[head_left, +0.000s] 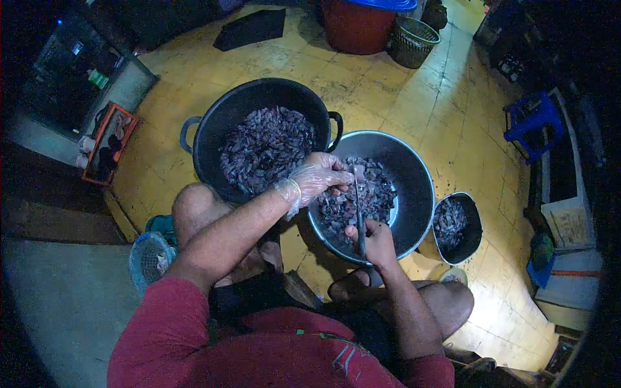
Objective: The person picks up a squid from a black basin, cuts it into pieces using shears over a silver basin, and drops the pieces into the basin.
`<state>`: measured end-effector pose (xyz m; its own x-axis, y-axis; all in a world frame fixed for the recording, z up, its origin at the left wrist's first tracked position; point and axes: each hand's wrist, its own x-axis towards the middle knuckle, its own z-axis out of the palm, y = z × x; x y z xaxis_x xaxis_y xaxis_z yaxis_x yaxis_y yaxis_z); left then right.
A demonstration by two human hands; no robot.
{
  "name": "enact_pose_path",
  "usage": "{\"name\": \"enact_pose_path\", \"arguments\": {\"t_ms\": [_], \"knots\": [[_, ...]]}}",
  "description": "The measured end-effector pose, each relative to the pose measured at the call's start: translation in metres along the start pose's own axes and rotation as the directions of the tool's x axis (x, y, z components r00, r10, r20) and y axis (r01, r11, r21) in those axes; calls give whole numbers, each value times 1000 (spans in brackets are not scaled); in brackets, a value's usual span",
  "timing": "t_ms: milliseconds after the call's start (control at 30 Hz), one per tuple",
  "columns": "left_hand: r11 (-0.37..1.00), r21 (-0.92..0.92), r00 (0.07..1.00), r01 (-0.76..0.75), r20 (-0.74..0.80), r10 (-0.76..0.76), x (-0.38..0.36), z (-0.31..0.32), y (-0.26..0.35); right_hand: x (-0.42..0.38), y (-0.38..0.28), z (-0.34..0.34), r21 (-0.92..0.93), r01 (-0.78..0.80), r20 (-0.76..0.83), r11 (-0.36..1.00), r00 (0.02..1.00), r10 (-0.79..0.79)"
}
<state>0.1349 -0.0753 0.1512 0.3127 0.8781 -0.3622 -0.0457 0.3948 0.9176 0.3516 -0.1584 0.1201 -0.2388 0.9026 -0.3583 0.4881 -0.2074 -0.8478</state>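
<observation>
While the basin (411, 184) is leaving room along its right side, the right hand (376, 244) is clamping a knife (359, 216) over it; the left hand's (321, 176) fingers are pinching an indistinct piece (359, 172).

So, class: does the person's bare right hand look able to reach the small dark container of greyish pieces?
Probably yes: the container stands open beside the silver metal bowl, though the right hand holds a slim knife.

On the floor (381, 90), a tub (272, 90) stands left of a basin (414, 187). Right of the basin is a pail (473, 226).
</observation>
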Motion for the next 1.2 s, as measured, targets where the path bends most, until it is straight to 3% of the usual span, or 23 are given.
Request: {"name": "enact_pose_path", "arguments": {"t_ms": [133, 467, 667, 733, 867, 933, 1133, 1200], "knots": [[997, -74, 997, -31, -66, 26, 0, 4, 3, 1, 3, 2, -155, 44, -77, 987, 995, -56], [988, -146, 994, -45, -103, 30, 4, 11, -15, -4, -2, 8, -242, -11, -99, 970, 995, -14], [974, -225, 997, -38, -77, 21, 0, 11, -12, -4, 3, 12, -38, 85, -60, 996, 994, -87], [973, -227, 998, -34, -58, 21, -1, 12, -14, -3, 7, 14, 174, 53, 27, 983, 998, -59], [949, -315, 1000, -25, -14, 22, 2, 14, -24, -6, 0, 11, 290, 43, 83, 956, 994, -70], [948, -317, 1000, -20, -23, 13, 2, 14, -24, -8, -5, 10, 374, -81, 160, 924, 987, 22], [954, -298, 997, -31, -78, 7, 3, 10, -16, 5, 29, 15, 142, -24, 70, 990, 997, 14], [986, -160, 996, -54, -74, 43, 5, 9, -16, 7, 33, 14, 153, -37, 91, 988, 996, 23]]}}
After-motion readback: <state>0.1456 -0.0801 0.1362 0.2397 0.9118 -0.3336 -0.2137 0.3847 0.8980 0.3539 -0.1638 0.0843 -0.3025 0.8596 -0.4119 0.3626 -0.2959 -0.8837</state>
